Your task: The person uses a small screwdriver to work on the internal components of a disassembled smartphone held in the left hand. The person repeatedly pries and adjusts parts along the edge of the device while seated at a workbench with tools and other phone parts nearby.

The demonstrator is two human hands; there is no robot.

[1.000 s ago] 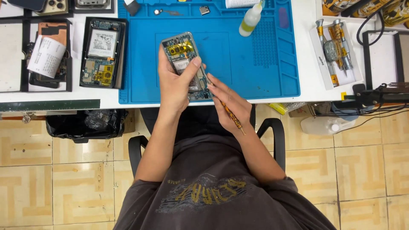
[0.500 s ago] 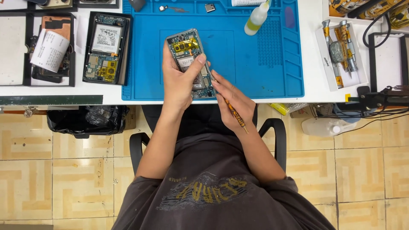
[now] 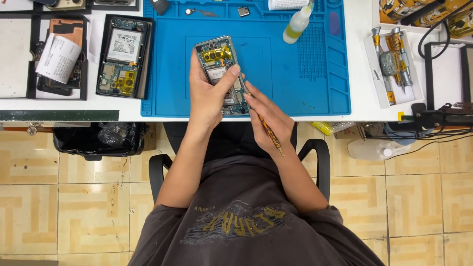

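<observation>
At the far left edge of the white table (image 3: 362, 106) lies a black tray with a folded paper (image 3: 58, 58) on it. Just beside it, touching the left edge of the blue mat (image 3: 315, 83), sits a second opened phone (image 3: 120, 61) in a black tray, with its insides showing.

Near the front edge of the mat is the left hand (image 3: 207, 96). It is closed around an open phone (image 3: 220, 61) with no back cover. The fingers curl behind the phone and the thumb presses across the middle of it. The phone is tilted a little, with yellow tape near its top end. Its bottom end is over the front edge of the mat.

Just beside it is the right hand (image 3: 268, 123). It is closed around a thin orange tool (image 3: 270, 138), held like a pencil. The fingertips touch the right side of the phone. The tip of the tool is hidden by the fingers.

Near the back edge of the mat lies a small bottle (image 3: 298, 23) with yellow liquid. On the right part of the table, off the mat, a white tray (image 3: 377, 79) holds a few screwdrivers (image 3: 391, 61). At the right edge there are black cables (image 3: 443, 116).
</observation>
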